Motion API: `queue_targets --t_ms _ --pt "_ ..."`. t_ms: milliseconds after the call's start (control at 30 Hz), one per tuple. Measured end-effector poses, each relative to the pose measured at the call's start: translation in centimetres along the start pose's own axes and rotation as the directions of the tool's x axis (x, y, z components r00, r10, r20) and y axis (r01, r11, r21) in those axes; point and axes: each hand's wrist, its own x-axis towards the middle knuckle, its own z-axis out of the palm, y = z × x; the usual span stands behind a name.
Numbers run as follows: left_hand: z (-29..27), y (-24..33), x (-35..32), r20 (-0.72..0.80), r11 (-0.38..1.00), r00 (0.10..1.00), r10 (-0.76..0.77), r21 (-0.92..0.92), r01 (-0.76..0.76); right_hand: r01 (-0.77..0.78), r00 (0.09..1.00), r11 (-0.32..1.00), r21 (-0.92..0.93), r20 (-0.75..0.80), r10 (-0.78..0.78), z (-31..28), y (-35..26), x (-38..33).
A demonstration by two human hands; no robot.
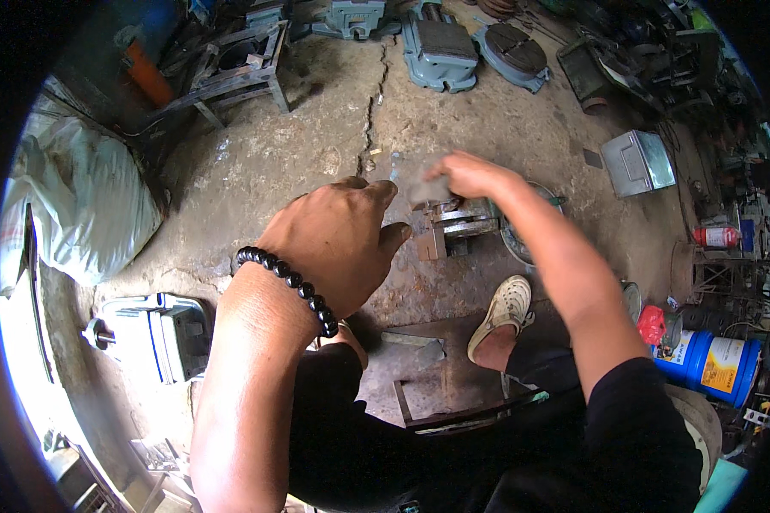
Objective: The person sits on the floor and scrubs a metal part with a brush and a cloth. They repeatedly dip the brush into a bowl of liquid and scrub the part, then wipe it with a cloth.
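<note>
My left hand (338,235), with a black bead bracelet (291,278) at the wrist, hovers in mid-view with its back upward. Its thumb stands apart from the bent fingers, and nothing shows between them. Farther right, my right hand (470,175) reaches over a metal vise-like assembly (462,227) low above the floor. Its fingers are closed on a grey flat piece (429,190), too smeared by motion to name. A brownish block (431,245) sits at the assembly's near left end. A round pan (522,244) lies partly hidden behind my right forearm.
Blue-grey machine vises (441,51) and a round rotary table (513,51) stand at the back. A metal frame stand (239,68) is at the far left, a white sack (94,205) nearer. A metal box (637,162) and blue bucket (710,366) are at right.
</note>
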Motion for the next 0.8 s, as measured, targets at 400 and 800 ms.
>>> queue_targets --t_ms 400,800 --pt "0.0 -0.1 0.1 0.049 0.996 0.995 -0.086 0.016 0.085 -0.135 0.826 0.979 0.150 -0.529 0.195 3.4 13.4 -13.0" --pt "0.5 1.3 1.1 0.059 0.999 0.998 -0.034 0.032 0.032 -0.218 0.907 0.971 -0.100 -0.388 0.163 11.9 -0.3 -10.4"
